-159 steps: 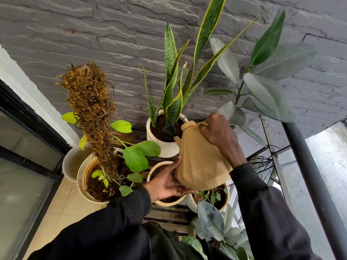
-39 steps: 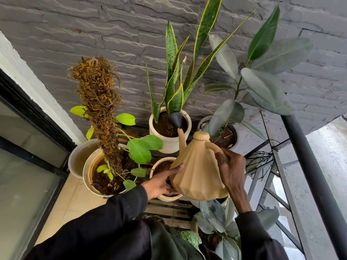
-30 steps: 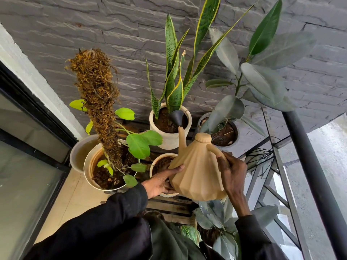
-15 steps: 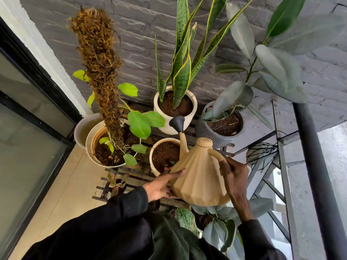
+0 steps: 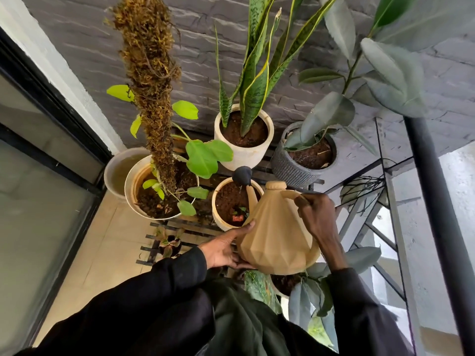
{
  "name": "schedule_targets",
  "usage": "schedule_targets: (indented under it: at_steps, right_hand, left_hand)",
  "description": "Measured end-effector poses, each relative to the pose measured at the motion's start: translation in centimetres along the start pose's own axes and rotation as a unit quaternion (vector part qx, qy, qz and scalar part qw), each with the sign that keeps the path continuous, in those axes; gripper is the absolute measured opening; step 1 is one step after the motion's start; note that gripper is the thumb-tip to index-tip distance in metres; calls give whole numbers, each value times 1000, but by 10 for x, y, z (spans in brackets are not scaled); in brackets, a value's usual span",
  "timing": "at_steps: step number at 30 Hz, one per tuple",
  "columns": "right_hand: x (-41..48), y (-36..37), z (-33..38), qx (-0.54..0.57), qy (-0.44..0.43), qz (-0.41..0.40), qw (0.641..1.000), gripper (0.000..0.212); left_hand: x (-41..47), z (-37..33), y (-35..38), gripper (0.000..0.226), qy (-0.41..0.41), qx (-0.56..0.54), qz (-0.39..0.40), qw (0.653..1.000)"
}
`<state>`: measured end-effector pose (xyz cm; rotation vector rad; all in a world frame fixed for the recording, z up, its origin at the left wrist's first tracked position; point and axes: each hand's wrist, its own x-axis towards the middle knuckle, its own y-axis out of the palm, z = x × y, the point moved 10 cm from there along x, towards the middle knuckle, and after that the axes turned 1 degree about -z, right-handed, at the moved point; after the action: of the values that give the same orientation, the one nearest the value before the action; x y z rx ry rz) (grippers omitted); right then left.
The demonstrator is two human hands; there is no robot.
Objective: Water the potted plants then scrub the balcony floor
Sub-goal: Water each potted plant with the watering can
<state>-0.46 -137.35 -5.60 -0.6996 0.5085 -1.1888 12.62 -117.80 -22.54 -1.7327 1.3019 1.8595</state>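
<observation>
Tan faceted watering can (image 5: 277, 237), tilted leftward, black rose (image 5: 242, 175) above small cream pot (image 5: 217, 220) of dark soil (image 5: 228, 199)

The can (image 5: 277, 235) no longer tips over the white pot (image 5: 244, 158) beyond the hands. It now sits lower and closer to the body, nearly upright. Its rose (image 5: 242, 175) now hangs over the far rim of the small pot (image 5: 217, 219) just ahead of the left hand (image 5: 223, 250). The right hand (image 5: 317, 214), earlier arched over the top of the handle, now grips it from the can's right side. The left hand, earlier spread under the tipped base, now lies along the can's lower left side. The grey pot (image 5: 288, 170) beyond the right hand, earlier hidden behind it, now shows.
</observation>
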Motion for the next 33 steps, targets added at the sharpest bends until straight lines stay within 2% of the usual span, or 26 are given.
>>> schedule_targets:
  at_steps: [13, 26, 33]
  right_hand:
    - [15, 24, 28, -46, 13, 6, 999, 32]
    - [35, 36, 33, -70, 39, 34, 996, 34]
    - [40, 42, 28, -81, 51, 50, 994, 48]
  left_hand:
    - [-9, -10, -22, 94, -17, -4, 30, 999]
    - [-12, -17, -23, 97, -20, -4, 52, 998]
    - [-15, -15, -22, 95, -23, -18, 56, 998]
